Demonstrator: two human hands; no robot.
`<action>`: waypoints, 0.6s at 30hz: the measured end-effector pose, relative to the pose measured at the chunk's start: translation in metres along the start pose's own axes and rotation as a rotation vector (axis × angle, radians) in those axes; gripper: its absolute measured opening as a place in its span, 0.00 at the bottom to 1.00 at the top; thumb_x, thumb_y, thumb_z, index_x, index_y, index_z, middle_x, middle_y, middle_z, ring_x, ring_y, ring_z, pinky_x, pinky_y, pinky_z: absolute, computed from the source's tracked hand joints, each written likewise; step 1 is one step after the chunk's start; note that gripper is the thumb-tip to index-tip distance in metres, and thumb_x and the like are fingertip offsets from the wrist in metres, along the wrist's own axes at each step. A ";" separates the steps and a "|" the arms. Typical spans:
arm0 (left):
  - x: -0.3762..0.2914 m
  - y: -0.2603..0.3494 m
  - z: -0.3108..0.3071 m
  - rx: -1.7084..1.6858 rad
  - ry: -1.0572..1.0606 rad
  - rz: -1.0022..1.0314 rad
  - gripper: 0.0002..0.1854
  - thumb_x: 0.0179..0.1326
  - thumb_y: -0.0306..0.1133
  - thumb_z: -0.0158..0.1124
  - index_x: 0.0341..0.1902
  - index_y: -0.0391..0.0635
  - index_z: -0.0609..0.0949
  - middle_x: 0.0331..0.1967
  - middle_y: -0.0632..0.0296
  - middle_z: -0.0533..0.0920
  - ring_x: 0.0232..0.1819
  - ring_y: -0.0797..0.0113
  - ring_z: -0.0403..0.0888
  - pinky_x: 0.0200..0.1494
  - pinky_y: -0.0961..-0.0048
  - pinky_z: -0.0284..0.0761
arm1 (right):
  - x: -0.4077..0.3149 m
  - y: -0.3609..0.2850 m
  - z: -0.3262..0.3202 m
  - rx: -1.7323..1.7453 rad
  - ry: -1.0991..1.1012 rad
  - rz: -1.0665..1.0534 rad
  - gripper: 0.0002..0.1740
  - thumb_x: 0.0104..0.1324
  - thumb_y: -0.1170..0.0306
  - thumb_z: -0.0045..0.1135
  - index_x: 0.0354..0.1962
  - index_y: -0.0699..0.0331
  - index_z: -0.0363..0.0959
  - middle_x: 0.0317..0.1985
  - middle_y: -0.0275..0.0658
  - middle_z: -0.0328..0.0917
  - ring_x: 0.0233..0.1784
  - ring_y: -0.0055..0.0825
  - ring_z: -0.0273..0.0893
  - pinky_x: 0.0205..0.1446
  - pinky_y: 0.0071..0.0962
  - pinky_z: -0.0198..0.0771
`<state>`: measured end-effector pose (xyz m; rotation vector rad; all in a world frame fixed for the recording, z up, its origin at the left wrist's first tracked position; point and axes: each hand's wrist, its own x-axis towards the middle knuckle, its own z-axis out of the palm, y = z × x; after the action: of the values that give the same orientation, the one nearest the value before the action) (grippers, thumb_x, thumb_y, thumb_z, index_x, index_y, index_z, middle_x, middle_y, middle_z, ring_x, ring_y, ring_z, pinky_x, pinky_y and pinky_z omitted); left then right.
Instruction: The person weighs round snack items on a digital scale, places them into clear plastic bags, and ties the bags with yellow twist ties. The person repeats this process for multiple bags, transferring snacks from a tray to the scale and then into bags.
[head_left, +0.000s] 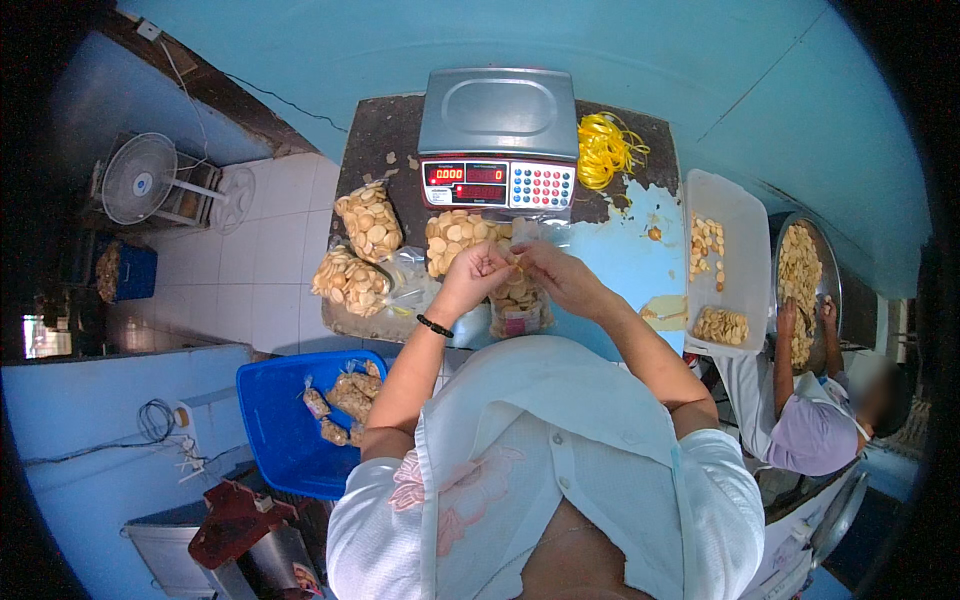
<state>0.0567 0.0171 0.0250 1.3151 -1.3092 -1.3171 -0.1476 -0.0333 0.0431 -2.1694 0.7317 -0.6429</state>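
Note:
My left hand (478, 271) and my right hand (553, 273) meet at the neck of a clear plastic bag of round biscuits (519, 313), at the table's near edge. Fingers of both hands are pinched together there, and a bit of yellow strand shows between them. The bag bears a label low on its front. Just behind my hands lies another filled bag (459, 238). Two more bags of biscuits, one farther back (370, 223) and one nearer (350, 281), rest at the table's left side.
A digital scale (499, 139) stands at the back, beside a yellow ribbon bundle (606, 150). To the right are a white plastic bin (726, 292) and a metal basin (801, 262), where a co-worker (814, 431) handles biscuits. A blue tub (274, 420) holds bags at lower left.

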 end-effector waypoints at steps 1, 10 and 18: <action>0.000 0.000 -0.002 0.135 0.001 0.084 0.04 0.59 0.24 0.66 0.34 0.42 0.78 0.24 0.68 0.77 0.27 0.79 0.74 0.30 0.77 0.71 | 0.000 0.000 -0.001 -0.009 -0.019 -0.076 0.12 0.68 0.70 0.50 0.48 0.64 0.70 0.48 0.51 0.76 0.52 0.50 0.75 0.55 0.42 0.71; 0.005 0.015 0.004 0.811 0.148 0.793 0.10 0.46 0.23 0.64 0.34 0.42 0.78 0.34 0.55 0.80 0.40 0.52 0.79 0.39 0.62 0.78 | 0.006 0.006 0.012 -0.044 -0.055 0.210 0.14 0.67 0.75 0.47 0.51 0.65 0.70 0.46 0.49 0.77 0.50 0.48 0.77 0.52 0.38 0.72; -0.015 0.002 -0.004 0.480 0.327 0.470 0.06 0.53 0.20 0.66 0.28 0.37 0.76 0.31 0.54 0.81 0.35 0.56 0.79 0.39 0.68 0.74 | -0.008 0.021 0.002 -0.112 0.066 0.268 0.14 0.65 0.77 0.48 0.49 0.63 0.70 0.45 0.50 0.74 0.49 0.49 0.75 0.51 0.39 0.71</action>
<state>0.0614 0.0310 0.0293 1.3489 -1.6230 -0.4575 -0.1582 -0.0385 0.0234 -2.1074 1.0944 -0.5460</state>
